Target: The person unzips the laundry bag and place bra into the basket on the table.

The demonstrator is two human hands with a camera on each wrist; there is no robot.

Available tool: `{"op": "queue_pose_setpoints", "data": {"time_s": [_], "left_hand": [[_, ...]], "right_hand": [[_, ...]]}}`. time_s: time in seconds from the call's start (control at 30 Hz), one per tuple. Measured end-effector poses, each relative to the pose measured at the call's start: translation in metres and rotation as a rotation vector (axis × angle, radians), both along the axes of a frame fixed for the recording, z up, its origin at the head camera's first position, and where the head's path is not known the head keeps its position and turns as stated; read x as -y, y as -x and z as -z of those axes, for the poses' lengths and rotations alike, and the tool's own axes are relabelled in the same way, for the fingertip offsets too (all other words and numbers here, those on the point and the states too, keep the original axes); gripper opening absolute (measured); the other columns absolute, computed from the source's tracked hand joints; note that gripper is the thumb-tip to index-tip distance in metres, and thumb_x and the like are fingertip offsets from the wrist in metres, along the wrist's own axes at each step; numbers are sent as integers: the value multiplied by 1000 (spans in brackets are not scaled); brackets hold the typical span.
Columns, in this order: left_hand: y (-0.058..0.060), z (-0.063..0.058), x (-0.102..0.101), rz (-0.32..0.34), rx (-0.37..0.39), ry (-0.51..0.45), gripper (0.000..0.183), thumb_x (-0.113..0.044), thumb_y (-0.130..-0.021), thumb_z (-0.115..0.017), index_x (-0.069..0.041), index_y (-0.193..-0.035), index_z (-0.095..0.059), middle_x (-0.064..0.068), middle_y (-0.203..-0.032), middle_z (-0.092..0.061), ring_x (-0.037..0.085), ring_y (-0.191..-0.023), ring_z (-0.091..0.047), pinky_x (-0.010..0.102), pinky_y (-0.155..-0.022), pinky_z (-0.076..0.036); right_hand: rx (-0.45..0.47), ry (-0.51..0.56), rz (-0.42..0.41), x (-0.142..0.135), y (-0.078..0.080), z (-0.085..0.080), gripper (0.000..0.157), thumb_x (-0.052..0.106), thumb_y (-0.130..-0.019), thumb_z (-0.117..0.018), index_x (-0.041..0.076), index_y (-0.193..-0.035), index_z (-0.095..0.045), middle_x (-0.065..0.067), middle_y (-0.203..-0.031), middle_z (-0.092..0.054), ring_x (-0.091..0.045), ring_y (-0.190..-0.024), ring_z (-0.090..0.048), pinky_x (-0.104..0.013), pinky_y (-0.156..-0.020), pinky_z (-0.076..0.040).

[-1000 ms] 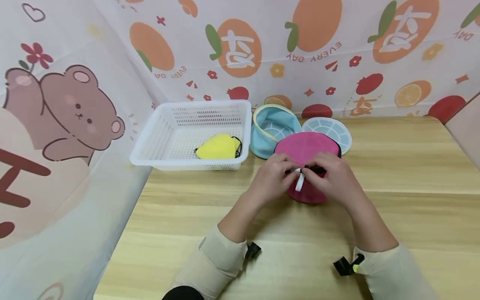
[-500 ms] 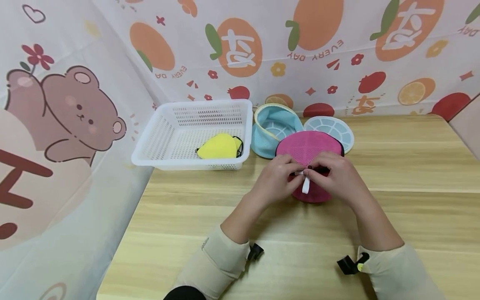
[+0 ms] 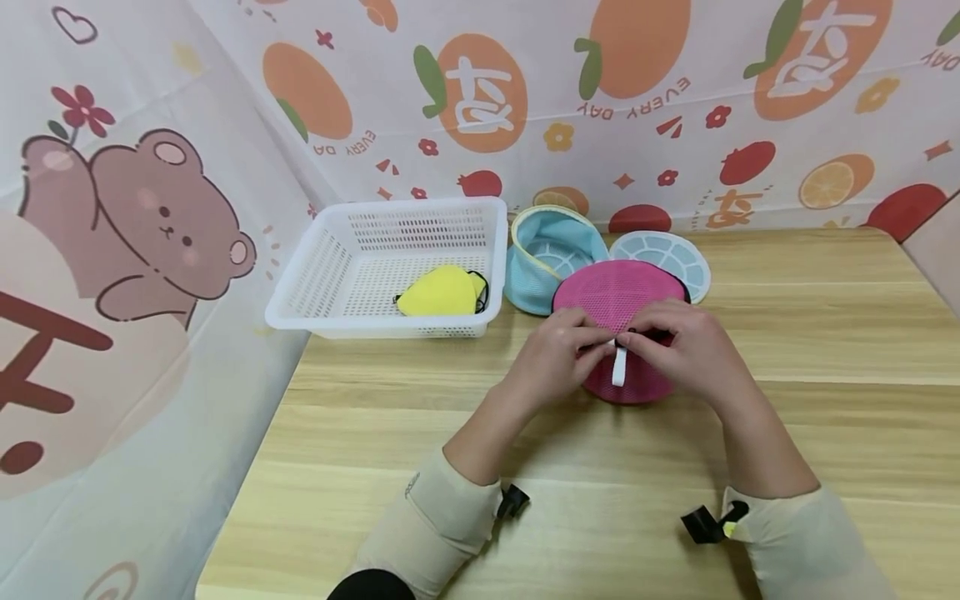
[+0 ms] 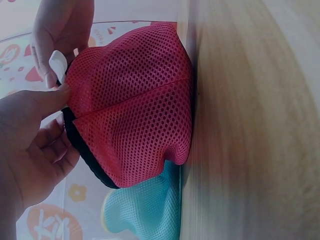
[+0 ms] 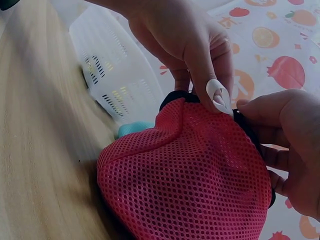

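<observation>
A round pink mesh bag with a black zippered edge stands on the table between both hands. My left hand pinches that edge beside a short white tab, its thumb on the near side, as the left wrist view shows. Close by, my right hand pinches the black edge between thumb and fingers, fingertips right at the tab's base. The right wrist view shows the tab as a folded loop over the left thumb. The zipper pull is hidden behind the fingers.
Behind the bag are an open light-blue mesh bag and a flat round pale-blue piece with white lines. At left, a white plastic basket holds a yellow pouch with black trim. A printed cloth hangs at the back.
Both hands have shifted slightly right along the pink bag's edge, the right hand a little more. The white tab moved right with them and hangs straighter.
</observation>
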State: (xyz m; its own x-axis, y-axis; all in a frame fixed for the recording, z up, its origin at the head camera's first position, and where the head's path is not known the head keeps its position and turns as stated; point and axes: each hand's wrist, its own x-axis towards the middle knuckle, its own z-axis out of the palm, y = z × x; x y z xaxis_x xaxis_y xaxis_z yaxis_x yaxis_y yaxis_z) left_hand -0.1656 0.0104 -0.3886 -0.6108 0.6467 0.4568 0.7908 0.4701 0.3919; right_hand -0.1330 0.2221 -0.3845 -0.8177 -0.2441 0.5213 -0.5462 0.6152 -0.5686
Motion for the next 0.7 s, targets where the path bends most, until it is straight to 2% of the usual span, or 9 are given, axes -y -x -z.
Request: {"op": "queue_pose_setpoints", "data": {"time_s": [0.37,0.5,0.6,0.7], "left_hand": [[2,-1,2,-1,-26,-13,15,-17,-91,-78,-10,-104,-81,1,-89,-63,14,-87,-57,25,-78,-48],[2,-2,2,-12,-23,-15,13,-18,-92,-77,-9,-100,-82,0,-88,-63,13,-86,-57,24,-78,-48],[1,-1,2,-26,-28,-8,12,-18,-92,-76,-9,-98,-81,0,-88,-64,13,-85,-59,23,-78,-49],[0,-1,1,-39,-40,-1,13,-17,-92,-75,-8,-100,-81,0,-88,-65,13,-85,-60,22,-77,-49]], "right_hand": [[41,9,39,-1,-2,-4,5,11,-86,-81,15,-89,-80,6,-86,-72,-12,-89,-65,-16,-78,-46],[37,41,84,4,-1,-2,4,10,-85,-82,13,-86,-80,4,-83,-72,-11,-85,-63,-18,-75,-45],[-12,64,127,12,0,3,3,9,-84,-81,8,-82,-79,0,-79,-72,-15,-79,-62,-25,-75,-45],[-76,57,155,20,2,6,7,10,-84,-80,4,-81,-78,-5,-76,-72,-21,-76,-64,-38,-81,-46]]}}
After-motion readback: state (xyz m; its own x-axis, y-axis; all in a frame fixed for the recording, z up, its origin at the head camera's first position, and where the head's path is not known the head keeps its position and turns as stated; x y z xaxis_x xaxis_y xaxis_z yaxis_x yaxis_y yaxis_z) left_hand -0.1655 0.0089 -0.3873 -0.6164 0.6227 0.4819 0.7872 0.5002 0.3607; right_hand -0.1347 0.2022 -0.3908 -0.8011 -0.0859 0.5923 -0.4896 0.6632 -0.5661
